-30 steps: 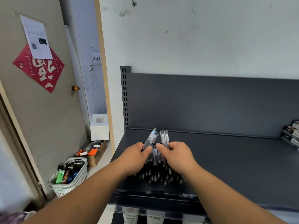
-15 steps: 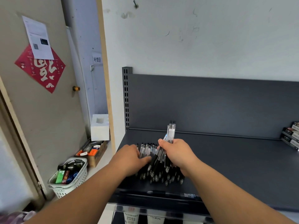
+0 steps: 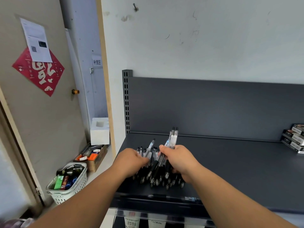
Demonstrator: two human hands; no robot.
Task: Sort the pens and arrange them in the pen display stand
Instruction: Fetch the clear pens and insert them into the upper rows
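A pile of clear pens with black grips [image 3: 156, 176] lies near the front left of a dark grey shelf [image 3: 238, 170], tips pointing toward me. My right hand [image 3: 179, 160] grips a small bundle of pens [image 3: 172, 139] that sticks up and away above the pile. My left hand [image 3: 131, 160] reaches into the left side of the pile and pinches a single pen [image 3: 150, 146], which tilts upward. No pen display stand shows in this view.
Stacked dark boxes [image 3: 294, 139] sit at the shelf's far right. Left of the shelf on the floor stand a white basket of bottles [image 3: 69, 183], a cardboard box [image 3: 93, 157] and a white foam block [image 3: 100, 130]. A door [image 3: 37, 96] is at left.
My right hand lifted a bundle of pens up out of the pile. My left hand dropped into the pile, then raised one pen from its left side.
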